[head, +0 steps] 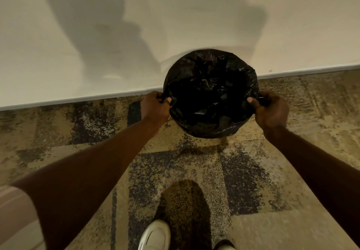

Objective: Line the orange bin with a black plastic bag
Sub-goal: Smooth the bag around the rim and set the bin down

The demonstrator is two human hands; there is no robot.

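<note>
A round bin stands on the carpet against the wall, fully covered by a crumpled black plastic bag (211, 92) that is folded over its rim and sags inside. None of the bin's orange shows. My left hand (154, 108) grips the bag at the rim's left side, thumb on top. My right hand (269, 108) grips the bag at the rim's right side in the same way.
A pale wall (116, 35) with a white baseboard (78, 99) runs right behind the bin. Patterned beige and purple carpet (243, 171) covers the floor. My white shoe (155, 234) is at the bottom, in front of the bin.
</note>
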